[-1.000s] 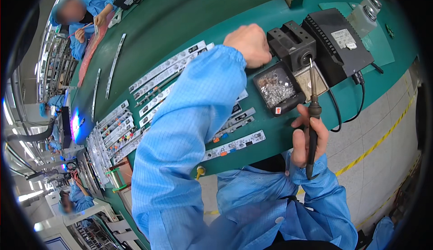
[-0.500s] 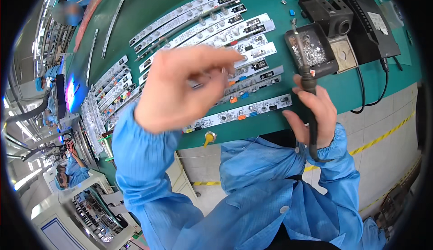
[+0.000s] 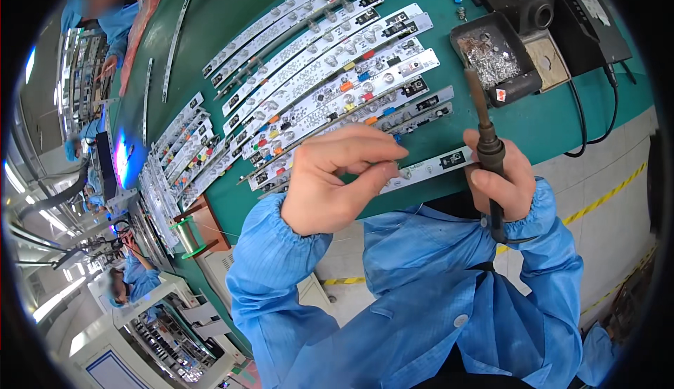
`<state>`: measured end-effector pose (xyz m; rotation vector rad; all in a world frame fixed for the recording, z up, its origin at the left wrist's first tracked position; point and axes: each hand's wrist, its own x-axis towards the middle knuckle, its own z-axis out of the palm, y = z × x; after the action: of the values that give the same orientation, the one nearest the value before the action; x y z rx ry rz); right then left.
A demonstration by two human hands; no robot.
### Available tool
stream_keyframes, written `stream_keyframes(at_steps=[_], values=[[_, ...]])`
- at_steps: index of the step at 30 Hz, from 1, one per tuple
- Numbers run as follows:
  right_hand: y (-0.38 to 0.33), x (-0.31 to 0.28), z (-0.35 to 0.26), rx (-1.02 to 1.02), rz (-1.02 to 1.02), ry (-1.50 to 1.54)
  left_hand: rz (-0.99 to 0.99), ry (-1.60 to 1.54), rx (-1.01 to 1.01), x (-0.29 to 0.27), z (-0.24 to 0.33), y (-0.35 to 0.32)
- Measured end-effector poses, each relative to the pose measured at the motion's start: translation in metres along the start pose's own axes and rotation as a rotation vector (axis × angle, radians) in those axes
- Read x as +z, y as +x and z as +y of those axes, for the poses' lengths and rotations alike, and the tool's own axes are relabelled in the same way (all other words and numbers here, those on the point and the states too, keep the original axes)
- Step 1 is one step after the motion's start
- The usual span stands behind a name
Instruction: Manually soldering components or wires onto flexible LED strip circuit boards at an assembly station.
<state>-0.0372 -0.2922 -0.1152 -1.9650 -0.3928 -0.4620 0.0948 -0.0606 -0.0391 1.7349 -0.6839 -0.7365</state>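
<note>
My right hand [image 3: 507,182] is wrapped round a soldering iron [image 3: 491,150], its brown tip pointing up and away from me. Below the iron, a white circuit board strip [image 3: 432,169] lies along the near table edge, its right end beside my right fingers. My left hand [image 3: 344,178] is closed in a pinch over this strip and hides its left part. What the pinch holds, if anything, is too small to make out. Beyond my hands several more board strips [image 3: 302,59] lie in rows, carrying small coloured connectors.
A dark tray of solder scraps [image 3: 523,93] stands at the right, next to the iron stand [image 3: 516,3] and a black box [image 3: 586,24]. A wire spool [image 3: 187,238] sits at the left table edge, with a thin wire trailing from it. Another person [image 3: 105,10] is at far left.
My left hand has come down and right over the near strip, its fingers closer together. The iron's tip has left the scrap tray. The whole view has shifted slightly.
</note>
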Motion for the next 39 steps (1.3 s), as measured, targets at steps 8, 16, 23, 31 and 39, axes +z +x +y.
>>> stream_keyframes(at_steps=[8, 16, 23, 31, 39], values=[[0.007, -0.003, -0.001, -0.120, 0.011, -0.081, -0.012, -0.193, -0.084, 0.011, -0.004, 0.007], [0.010, -0.003, -0.005, -0.034, 0.010, -0.035, -0.024, 0.295, 0.227, 0.027, -0.004, 0.014], [0.008, -0.004, -0.002, -0.090, 0.002, -0.044, -0.073, 0.387, 0.251, 0.031, -0.005, 0.018], [0.009, -0.003, 0.000, -0.126, 0.012, -0.062, -0.047, 0.398, 0.278, 0.033, -0.005, 0.019], [0.006, -0.004, -0.001, -0.129, 0.015, -0.091, -0.063, 0.426, 0.316, 0.033, -0.007, 0.018]])
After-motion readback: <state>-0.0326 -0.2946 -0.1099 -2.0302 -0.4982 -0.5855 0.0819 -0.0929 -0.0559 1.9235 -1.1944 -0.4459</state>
